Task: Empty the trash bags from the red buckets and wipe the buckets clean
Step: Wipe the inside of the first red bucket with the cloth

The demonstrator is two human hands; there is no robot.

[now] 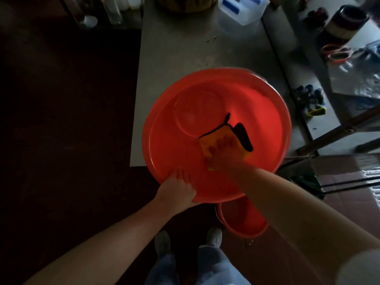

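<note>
- Red bucket (257, 112): mouth faces the camera, centre of view. Its far side lies over the grey surface (185, 48), and its near rim overhangs the surface edge towards the person.
- Left grip (177, 190): clamped on the bucket rim at 7 o'clock, with the fingers hooked over onto the inside.
- Right grip (221, 153): inside the bucket at about 5 o'clock from its centre. Fingers are spread and laid on a yellow cloth (213, 136), pressing it to the inner wall, not curled round it.
- Cloth: black edging, with a dark flap sticking out at 2 o'clock of the hand.
- Second red bucket (242, 219): on the floor at 6 o'clock, mouth up, partly hidden under the first.
- Grey shoes (162, 242): at 6 o'clock, just left of the floor bucket.
- Surface, 12 to 1 o'clock: clear plastic jug (240, 11) with a blue label.
- At 2 o'clock: orange-handled scissors (335, 52), blurred.
</note>
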